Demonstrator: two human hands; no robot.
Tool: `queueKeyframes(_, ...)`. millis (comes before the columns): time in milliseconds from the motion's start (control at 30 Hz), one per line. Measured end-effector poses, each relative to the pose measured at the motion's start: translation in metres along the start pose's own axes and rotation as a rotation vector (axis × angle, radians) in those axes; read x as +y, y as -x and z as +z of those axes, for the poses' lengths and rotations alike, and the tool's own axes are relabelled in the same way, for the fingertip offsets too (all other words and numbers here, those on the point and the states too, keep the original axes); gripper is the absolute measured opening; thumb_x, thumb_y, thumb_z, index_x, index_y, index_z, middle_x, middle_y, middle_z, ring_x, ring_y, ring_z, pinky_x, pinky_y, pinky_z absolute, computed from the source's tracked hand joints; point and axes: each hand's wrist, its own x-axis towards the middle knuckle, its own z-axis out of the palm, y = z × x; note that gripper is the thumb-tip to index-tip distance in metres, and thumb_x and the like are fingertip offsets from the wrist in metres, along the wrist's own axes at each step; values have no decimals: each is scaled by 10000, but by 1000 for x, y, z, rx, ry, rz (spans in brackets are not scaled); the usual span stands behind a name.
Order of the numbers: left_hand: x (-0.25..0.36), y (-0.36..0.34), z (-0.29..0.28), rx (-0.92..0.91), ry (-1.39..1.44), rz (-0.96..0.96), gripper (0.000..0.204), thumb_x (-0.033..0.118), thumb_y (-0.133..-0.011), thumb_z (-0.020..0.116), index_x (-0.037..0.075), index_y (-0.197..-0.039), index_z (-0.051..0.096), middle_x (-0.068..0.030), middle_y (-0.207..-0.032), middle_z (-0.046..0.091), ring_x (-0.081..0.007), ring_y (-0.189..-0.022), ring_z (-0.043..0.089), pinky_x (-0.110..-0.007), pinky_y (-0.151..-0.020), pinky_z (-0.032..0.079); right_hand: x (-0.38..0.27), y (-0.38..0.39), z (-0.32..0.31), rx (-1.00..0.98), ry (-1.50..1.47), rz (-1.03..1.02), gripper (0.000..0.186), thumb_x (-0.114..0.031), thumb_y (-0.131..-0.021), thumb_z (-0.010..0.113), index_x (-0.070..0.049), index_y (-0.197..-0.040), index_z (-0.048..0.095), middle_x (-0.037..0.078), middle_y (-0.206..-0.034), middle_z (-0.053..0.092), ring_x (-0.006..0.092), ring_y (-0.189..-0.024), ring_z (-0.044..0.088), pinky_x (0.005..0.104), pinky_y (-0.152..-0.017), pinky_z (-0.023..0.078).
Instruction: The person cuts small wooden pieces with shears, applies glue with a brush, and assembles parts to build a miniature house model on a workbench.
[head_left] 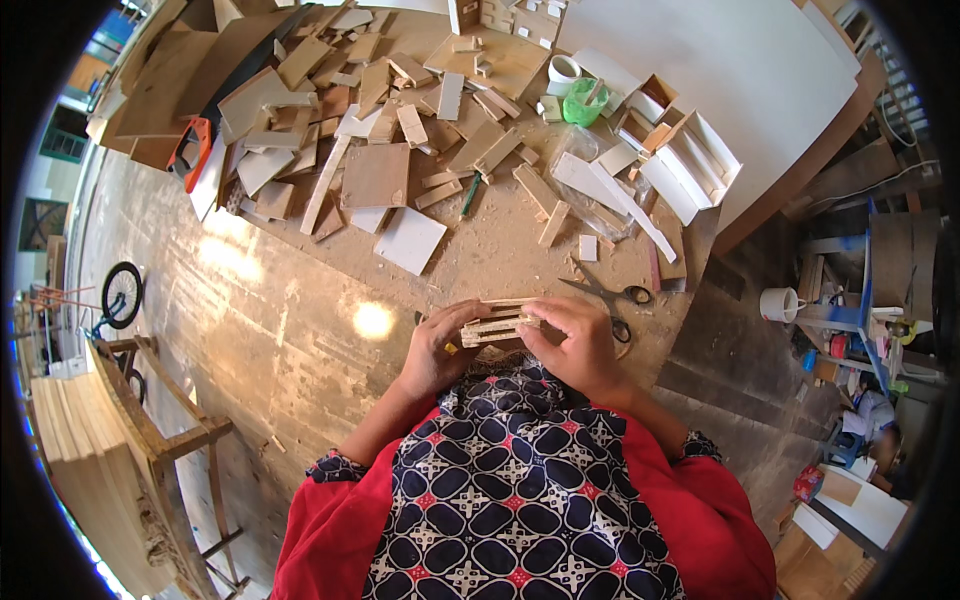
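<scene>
Close in front of my body, a small slatted wooden piece [494, 325] made of thin pale strips is held between both hands. My left hand [437, 345] grips its left end with the fingers curled over the top. My right hand [575, 342] closes on the right end, thumb and fingers pressed against the strips. The undersides of the strips and parts of both palms are hidden. Just beyond my right hand lies a pair of scissors [607, 290] with dark handles, spread on the board.
Heaped wood offcuts [375, 175] cover the far table, with a green pencil [469, 197] among them. An orange-handled saw [190, 155] lies at the left. Toward the right are a green plastic bag [583, 103], a white cup [563, 72] and a white-sided box [695, 165].
</scene>
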Motion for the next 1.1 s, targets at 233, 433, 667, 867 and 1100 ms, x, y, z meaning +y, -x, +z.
queueKeyframes(233,-4,3,4,22,33,13,477,-79,-645,732,44,-1088,607,-133,-1137,645,-306,-1116,602,-356,-903,503,-2,3,1,2,43,-26,215,-119,-759,701,39,-902,673,175,-898,684,319,-809,665,372,-717,531)
queueKeyframes(433,-7,4,5,26,39,16,460,-70,-657,732,39,-1088,612,-138,-1138,645,-303,-1103,608,-352,-899,502,0,6,3,13,28,-21,243,-126,-747,710,32,-927,673,170,-898,684,320,-801,658,374,-728,528)
queueKeyframes(667,-6,7,-1,46,90,-83,500,-24,-672,753,36,-1146,603,-146,-1165,629,-301,-1089,610,-344,-889,493,3,-4,-13,-129,84,-68,577,-254,-637,816,-45,-1140,624,120,-1076,637,304,-983,587,401,-864,476)
queueKeyframes(867,-2,4,-5,32,78,-20,491,0,-659,775,39,-1123,618,-155,-1162,624,-313,-1080,612,-366,-904,489,6,-5,-12,-145,51,-131,511,-220,-656,800,-42,-1107,640,125,-1050,645,306,-939,593,400,-837,482)
queueKeyframes(1100,-4,6,-4,49,32,30,465,24,-649,792,51,-1088,641,-150,-1090,655,-320,-1084,610,-387,-910,492,12,-1,0,-106,-21,-137,295,-114,-719,719,-22,-997,680,124,-947,676,289,-845,619,374,-769,505)
